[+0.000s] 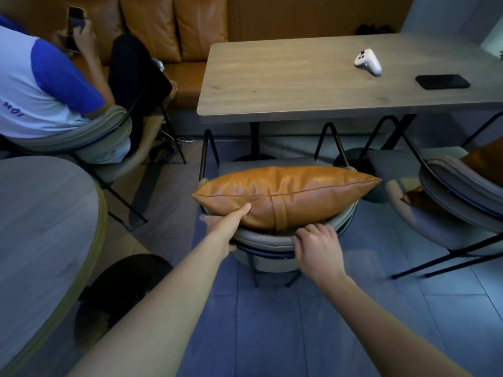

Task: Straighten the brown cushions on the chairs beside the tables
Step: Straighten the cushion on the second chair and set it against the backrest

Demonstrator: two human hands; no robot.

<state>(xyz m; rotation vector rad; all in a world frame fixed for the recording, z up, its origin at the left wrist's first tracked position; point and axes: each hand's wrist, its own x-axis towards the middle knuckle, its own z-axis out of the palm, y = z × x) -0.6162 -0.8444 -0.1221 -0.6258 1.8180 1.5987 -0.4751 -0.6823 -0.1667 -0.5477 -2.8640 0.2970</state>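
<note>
A brown leather cushion (pixel 285 194) lies lengthwise along the top of a grey chair's backrest (pixel 264 240), in front of the wooden table (pixel 299 85). My left hand (pixel 226 224) grips the cushion's lower left part, thumb on its face and fingers hidden behind. My right hand (pixel 315 248) rests on the backrest with its fingertips curled under the cushion's lower edge. A second brown cushion (pixel 481 161) sits on the grey chair (pixel 449 202) at the right edge, mostly out of view.
A white game controller (pixel 367 62) and a black phone (pixel 442 81) lie on the table. A seated person (pixel 40 85) occupies the chair at the left. A round table (pixel 40 213) is at my left. A brown sofa (pixel 177 28) lines the back wall.
</note>
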